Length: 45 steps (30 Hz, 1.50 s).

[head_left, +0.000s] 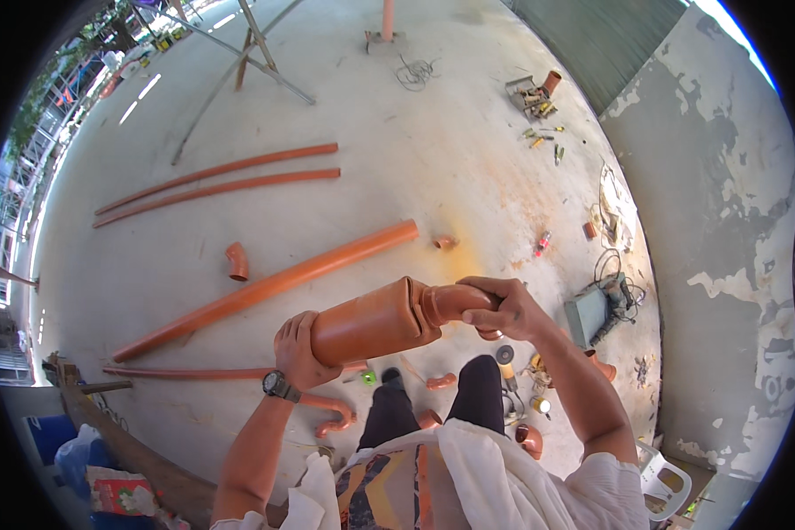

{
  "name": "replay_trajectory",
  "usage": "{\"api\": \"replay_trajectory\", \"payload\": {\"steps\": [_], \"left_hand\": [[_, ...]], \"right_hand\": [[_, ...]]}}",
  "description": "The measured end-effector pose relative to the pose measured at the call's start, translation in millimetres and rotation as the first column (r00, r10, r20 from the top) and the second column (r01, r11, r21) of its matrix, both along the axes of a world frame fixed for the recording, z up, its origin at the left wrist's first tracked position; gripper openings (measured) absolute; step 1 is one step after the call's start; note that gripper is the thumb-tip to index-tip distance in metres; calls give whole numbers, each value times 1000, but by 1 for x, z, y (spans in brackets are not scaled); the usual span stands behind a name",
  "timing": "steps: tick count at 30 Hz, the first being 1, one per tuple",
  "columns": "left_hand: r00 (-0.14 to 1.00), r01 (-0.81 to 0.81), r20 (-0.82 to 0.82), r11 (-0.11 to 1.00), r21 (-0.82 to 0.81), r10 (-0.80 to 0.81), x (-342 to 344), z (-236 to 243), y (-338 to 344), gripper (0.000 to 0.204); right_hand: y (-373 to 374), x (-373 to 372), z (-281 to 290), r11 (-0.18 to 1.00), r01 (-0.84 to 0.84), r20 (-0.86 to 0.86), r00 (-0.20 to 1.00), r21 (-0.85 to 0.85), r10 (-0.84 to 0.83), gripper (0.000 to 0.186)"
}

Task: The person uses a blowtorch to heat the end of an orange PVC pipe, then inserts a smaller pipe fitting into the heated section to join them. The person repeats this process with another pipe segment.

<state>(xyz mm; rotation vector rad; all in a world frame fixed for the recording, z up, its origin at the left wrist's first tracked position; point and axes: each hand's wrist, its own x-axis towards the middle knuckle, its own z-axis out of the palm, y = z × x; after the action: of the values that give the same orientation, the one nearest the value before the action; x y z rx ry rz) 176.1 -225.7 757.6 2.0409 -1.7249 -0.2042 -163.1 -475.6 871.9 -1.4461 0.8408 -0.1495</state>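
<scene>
Held up in front of me is a wide orange-brown plastic pipe piece [362,325], lying nearly level and tilted up slightly to the right. My left hand [299,352], with a watch on the wrist, is closed round its left end. At the other end a narrower pipe elbow [455,301] joins the wide piece and curves down. Fingers of my right hand [514,309] wrap round this elbow. How deep the elbow sits in the wide piece is hidden.
A long thick orange pipe [274,287] lies beyond my hands, with two thinner pipes [230,166] farther off. Loose elbows [237,262] dot the floor. An angle grinder [506,364] is by my feet. A grey-green case [590,316] with cables stands right, near the peeling wall [707,203].
</scene>
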Motion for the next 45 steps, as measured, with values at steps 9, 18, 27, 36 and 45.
{"api": "replay_trajectory", "payload": {"steps": [9,18,27,36,45], "left_hand": [[995,-84,55,996,-35,85,55,56,-57,102],[993,-73,81,994,-82,80,100,46,-210,104],[989,-133,58,990,-44,135,143,56,-353,103],[993,-100,65,994,-50,103,240,30,-539,105],[988,135,87,989,-56,-129,330,44,-806,106]], "right_hand": [[-73,55,43,971,-48,45,997,-233,60,64],[-225,102,44,997,-68,127,989,-29,71,47],[-393,161,49,991,-132,130,982,-36,136,50],[-570,248,34,995,-99,156,983,-17,100,46],[-757,288,34,991,131,135,982,16,-132,45]]}}
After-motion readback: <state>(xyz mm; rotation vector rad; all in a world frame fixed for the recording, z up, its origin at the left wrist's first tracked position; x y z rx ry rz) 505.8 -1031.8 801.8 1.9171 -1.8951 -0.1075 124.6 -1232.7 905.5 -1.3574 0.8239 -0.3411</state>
